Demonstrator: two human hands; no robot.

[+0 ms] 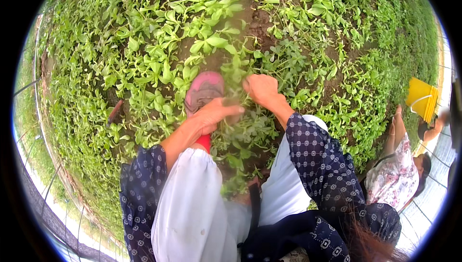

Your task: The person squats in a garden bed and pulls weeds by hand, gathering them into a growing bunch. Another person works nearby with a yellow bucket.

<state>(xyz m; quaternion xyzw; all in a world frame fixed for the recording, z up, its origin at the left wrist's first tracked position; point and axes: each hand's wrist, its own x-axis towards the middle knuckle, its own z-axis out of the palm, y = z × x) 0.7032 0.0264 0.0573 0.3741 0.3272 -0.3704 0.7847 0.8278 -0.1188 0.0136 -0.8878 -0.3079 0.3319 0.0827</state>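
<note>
Low leafy green plants [155,67] cover the soil before me. My left hand [218,114] is over my pink and grey shoe, its thumb and fingers pointing right towards some thin stems; a blurred patch hides whether it touches them. My right hand [262,88] is a little higher and to the right, its fingers curled in at the plants; what lies inside them is hidden. A tool with a reddish handle [115,112] lies among the leaves on the left.
At the right, a co-worker in a floral top [391,175] reaches into the plants. Beyond, a yellow bucket [422,99] with a white handle is near another person's arm [433,128]. A wire fence [45,197] curves along the left edge. Bare soil [260,23] shows between plants.
</note>
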